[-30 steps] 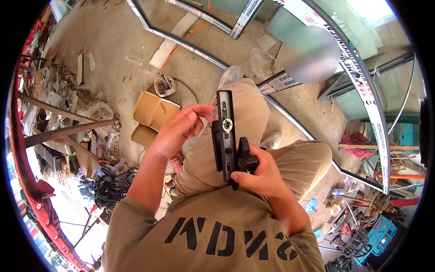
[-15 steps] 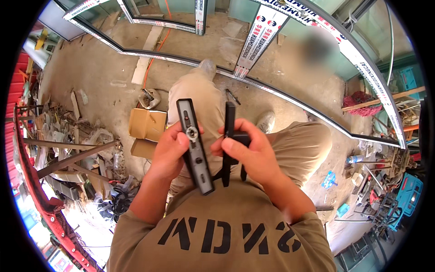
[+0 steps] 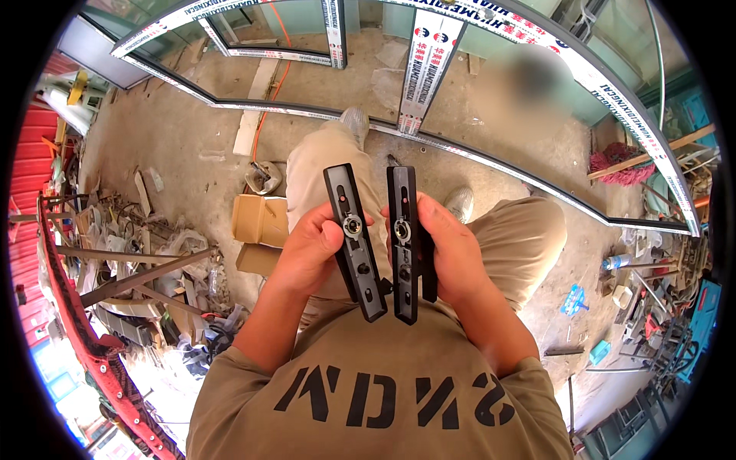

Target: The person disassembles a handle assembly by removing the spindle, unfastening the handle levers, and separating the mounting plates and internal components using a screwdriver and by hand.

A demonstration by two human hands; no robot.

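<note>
My left hand (image 3: 313,244) grips a black door handle (image 3: 357,249), its long back plate facing up with a round metal spindle socket and slots on a grey inner face. In my right hand (image 3: 452,249) is a matching black door handle (image 3: 403,261), also back side up, with its dark lever partly hidden by the plate and my fingers. Both plates stand nearly upright side by side over my lap, close together at their lower ends and wider apart at the top. Whether the lower ends touch, I cannot tell.
Across the far side lies a large aluminium frame (image 3: 410,119) with taped film. An opened cardboard box (image 3: 261,218) and a small bag (image 3: 263,178) sit on the floor left of my leg. Scrap (image 3: 165,272) piles at left; tools and a blue case (image 3: 701,322) are at right.
My right hand has turned its handle from edge-on to back side up and brought it beside the other. The left handle has shifted slightly right.
</note>
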